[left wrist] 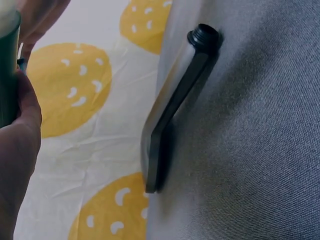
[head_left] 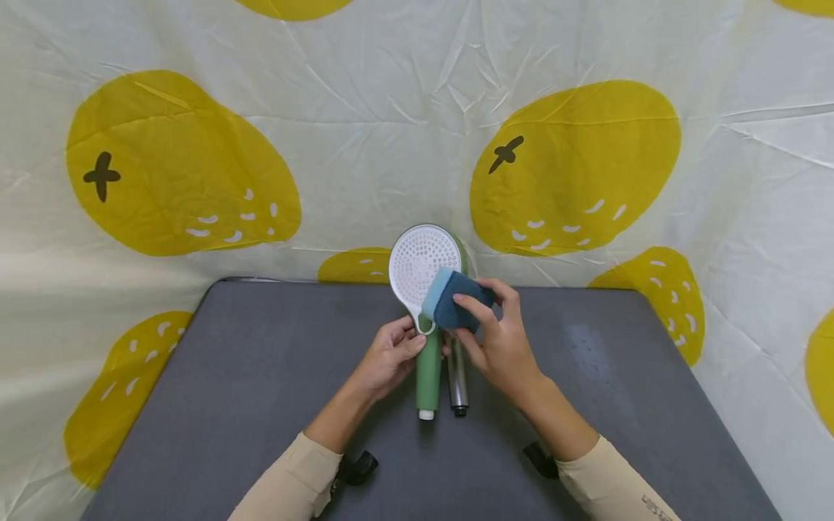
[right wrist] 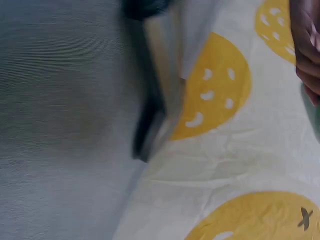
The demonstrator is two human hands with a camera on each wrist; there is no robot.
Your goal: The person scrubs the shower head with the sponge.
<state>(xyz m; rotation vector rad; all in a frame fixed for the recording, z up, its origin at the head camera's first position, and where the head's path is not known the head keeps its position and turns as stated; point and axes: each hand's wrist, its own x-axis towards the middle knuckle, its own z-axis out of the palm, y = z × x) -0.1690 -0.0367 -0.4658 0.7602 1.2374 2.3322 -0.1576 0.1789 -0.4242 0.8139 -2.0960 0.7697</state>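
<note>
In the head view my left hand [head_left: 387, 359] grips a green shower head [head_left: 427, 380] high on its handle, with the white spray face turned toward the camera. My right hand [head_left: 504, 346] pinches a two-tone blue sponge [head_left: 461, 300] between fingers and thumb. The sponge's light blue side lies at the lower right of the spray face; whether it presses there I cannot tell. The green handle [left wrist: 8, 75] shows at the left edge of the left wrist view. Behind it, a second shower head [head_left: 459, 380] with a silver handle lies on the table, mostly hidden in the head view.
The dark grey table [head_left: 274, 405] stretches around both hands. Its far edge meets a pale cloth [head_left: 378, 159] printed with yellow fruit. The silver shower head [left wrist: 172, 92] shows full length in the left wrist view, its black threaded end toward the person.
</note>
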